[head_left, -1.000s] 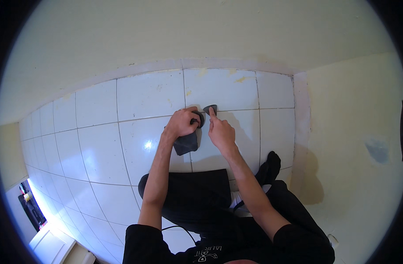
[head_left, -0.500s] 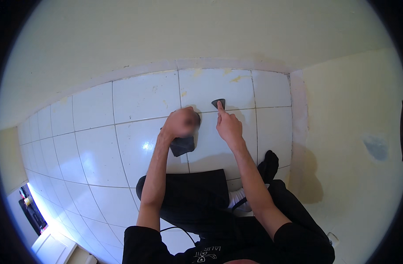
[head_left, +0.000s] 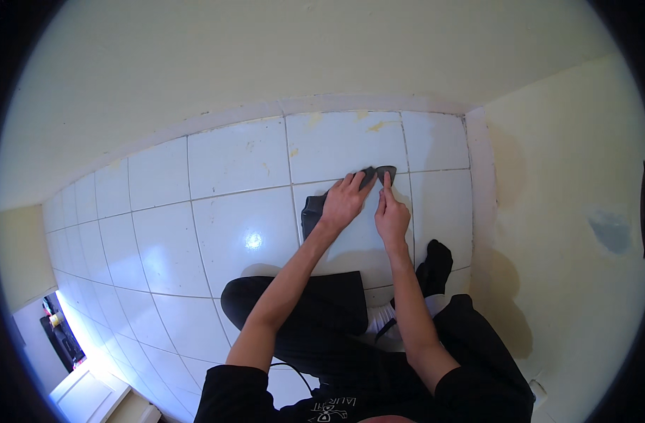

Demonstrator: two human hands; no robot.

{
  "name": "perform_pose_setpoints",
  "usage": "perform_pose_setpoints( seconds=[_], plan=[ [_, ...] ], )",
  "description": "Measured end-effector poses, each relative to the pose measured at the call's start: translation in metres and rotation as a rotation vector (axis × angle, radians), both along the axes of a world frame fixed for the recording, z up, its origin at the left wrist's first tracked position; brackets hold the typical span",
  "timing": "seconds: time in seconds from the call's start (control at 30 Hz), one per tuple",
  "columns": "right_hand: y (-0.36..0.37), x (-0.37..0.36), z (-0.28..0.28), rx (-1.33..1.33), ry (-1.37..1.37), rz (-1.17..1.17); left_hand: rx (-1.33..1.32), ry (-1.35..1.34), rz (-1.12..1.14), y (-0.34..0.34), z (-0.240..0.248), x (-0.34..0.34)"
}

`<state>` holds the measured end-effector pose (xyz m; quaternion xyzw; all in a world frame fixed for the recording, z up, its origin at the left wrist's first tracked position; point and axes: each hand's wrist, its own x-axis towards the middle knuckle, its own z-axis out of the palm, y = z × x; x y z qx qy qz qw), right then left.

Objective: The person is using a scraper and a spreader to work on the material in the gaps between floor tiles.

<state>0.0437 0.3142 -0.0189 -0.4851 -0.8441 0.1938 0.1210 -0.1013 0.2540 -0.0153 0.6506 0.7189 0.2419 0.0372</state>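
Note:
My left hand (head_left: 343,203) presses a dark grey cloth (head_left: 312,213) against the white tiles, and the cloth's far end bunches under the fingertips. Right beside those fingertips is a small dark, triangular scraper-like piece (head_left: 388,170). My right hand (head_left: 393,220) holds it, with the index finger stretched along its face and the other fingers curled in. Any handle is hidden by the hand. The cloth and the triangular piece meet or nearly meet close to a grout line.
Yellowish stains (head_left: 380,127) mark the tile near the far wall (head_left: 301,56). A wall (head_left: 555,176) with a grey patch rises on the right. My bent black-clad knee (head_left: 248,299) and dark-socked foot (head_left: 435,264) rest near my arms. A white panel (head_left: 90,391) stands at lower left.
My left hand has swung right and away from me with the cloth, reaching the triangular piece. My right hand has shifted right and slightly nearer, still holding that piece.

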Motion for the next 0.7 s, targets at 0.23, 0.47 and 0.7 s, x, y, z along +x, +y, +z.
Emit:
perform_pose_setpoints(
  seconds=[0.23, 0.47, 0.7],
  plan=[
    [0.001, 0.001, -0.005, 0.149, 0.048, 0.005, 0.060, 0.030, 0.425, 0.013, -0.002, -0.063],
    [-0.001, 0.002, -0.006, 0.201, 0.047, 0.053, 0.012, 0.099, 0.742, -0.051, -0.003, -0.148],
    [-0.001, 0.006, -0.007, 0.266, 0.314, 0.014, -0.080, -0.075, 0.457, -0.050, 0.020, -0.099]
  ],
)
